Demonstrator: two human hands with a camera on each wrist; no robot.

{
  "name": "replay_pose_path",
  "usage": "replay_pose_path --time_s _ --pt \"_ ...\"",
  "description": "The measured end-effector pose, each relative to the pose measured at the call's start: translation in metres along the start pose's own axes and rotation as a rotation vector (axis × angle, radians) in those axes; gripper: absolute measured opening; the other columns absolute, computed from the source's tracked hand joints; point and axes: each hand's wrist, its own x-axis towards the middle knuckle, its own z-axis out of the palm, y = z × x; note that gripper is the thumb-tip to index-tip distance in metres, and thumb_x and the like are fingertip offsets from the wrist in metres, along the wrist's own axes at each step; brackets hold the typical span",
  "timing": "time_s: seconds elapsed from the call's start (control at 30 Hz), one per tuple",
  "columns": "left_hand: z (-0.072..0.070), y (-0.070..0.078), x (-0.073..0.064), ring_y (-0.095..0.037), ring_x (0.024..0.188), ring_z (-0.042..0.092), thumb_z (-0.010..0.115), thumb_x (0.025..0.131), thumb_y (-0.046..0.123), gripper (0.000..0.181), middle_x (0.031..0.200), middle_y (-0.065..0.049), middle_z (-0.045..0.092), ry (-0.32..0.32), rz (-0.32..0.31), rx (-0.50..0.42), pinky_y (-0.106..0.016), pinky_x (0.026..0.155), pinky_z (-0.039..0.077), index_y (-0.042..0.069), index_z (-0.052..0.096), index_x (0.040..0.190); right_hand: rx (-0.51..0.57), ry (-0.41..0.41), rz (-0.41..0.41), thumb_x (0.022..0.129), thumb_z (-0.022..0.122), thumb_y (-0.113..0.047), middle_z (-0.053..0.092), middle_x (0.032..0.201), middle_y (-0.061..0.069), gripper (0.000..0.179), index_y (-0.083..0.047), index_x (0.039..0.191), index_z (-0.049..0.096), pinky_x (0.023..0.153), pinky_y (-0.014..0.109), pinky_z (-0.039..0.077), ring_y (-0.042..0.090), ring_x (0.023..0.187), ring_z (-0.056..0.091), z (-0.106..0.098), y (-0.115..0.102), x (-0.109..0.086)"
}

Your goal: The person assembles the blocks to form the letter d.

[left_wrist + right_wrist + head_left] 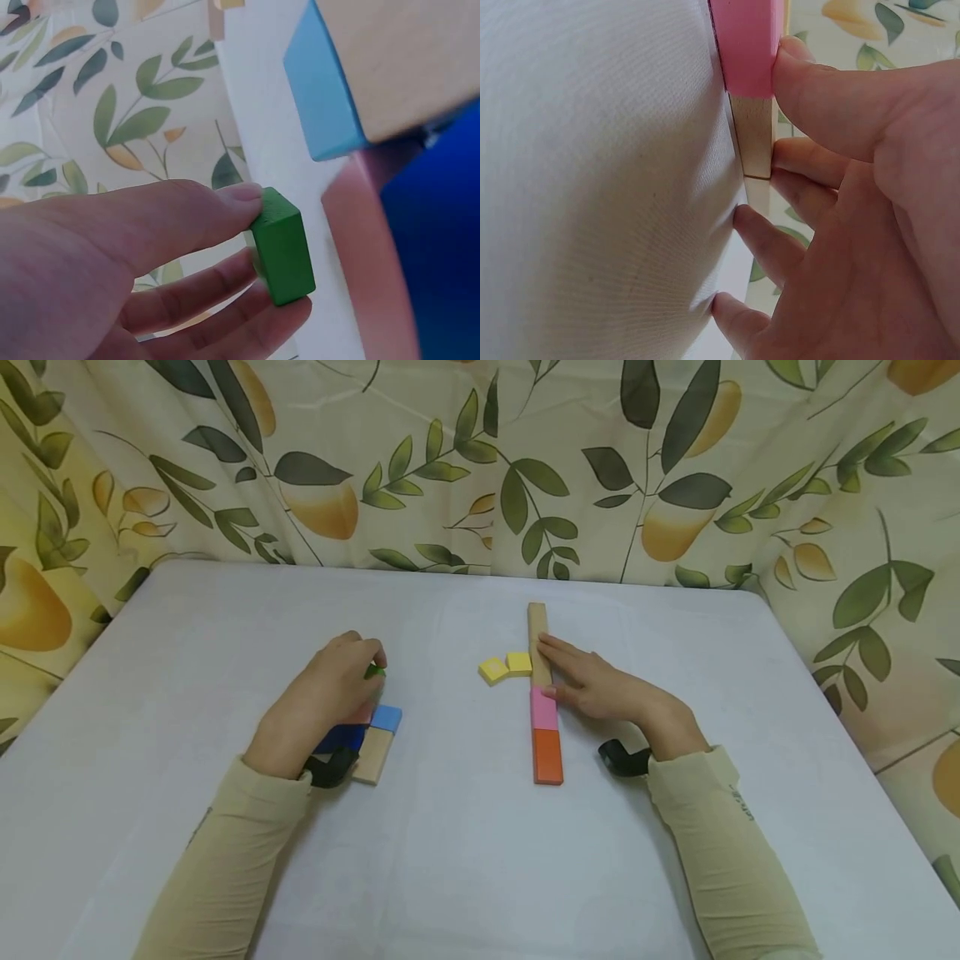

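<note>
One green block (289,251)'s pinched in our left grip (328,689); straight-fingered, our right grip (609,693) touches the row (543,712) (a sideways nudge, we fear, could knock it crooked).

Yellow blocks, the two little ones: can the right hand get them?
Probably yes, if it lifts over: the right hand is close, but the row of blocks lies between it and the yellow blocks.

White-clothed table (457,860): wooden pieces (537,631), pink block (544,710), orange block (547,757) laid in line; two yellow blocks (519,664) set beside; blue blocks (386,718), plain block (372,758), salmon block (367,247) grouped left.
</note>
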Motion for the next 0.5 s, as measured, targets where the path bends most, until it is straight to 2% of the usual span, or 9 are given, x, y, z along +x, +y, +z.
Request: replay_pose_path --time_s 0.1,0.3,0.5 --pt "0.001 0.004 0.001 -0.032 0.1 0.058 0.056 0.095 0.004 0.019 0.109 -0.022 0.06 0.01 0.02 0.001 -0.045 0.091 0.051 -0.003 0.065 0.11 0.006 0.002 -0.002 0.102 0.052 -0.023 0.004 0.168 0.011 0.071 -0.007 0.159 0.013 0.12 0.065 0.005 0.038 0.154 0.006 0.0 0.001 -0.001" --pt "0.005 0.013 0.005 -0.03 0.098 0.057 0.055 0.097 0.005 0.019 0.109 -0.02 0.059 -0.027 0.012 -0.036 -0.041 0.087 0.053 -0.002 0.064 0.113 0.006 0.003 -0.016 0.102 0.052 -0.025 0.005 0.168 0.012 0.071 -0.007 0.159 0.013 0.12 0.065 0.006 0.038 0.154 0.007 -0.001 0.001 0.0" --pt "0.005 0.023 0.01 -0.031 0.099 0.058 0.058 0.097 0.005 0.018 0.107 -0.02 0.06 -0.015 0.057 -0.008 -0.039 0.087 0.054 -0.002 0.064 0.113 0.006 0.0 0.001 0.101 0.052 -0.024 0.004 0.168 0.011 0.071 -0.007 0.159 0.013 0.12 0.066 0.003 0.038 0.154 0.006 0.0 0.002 -0.001"
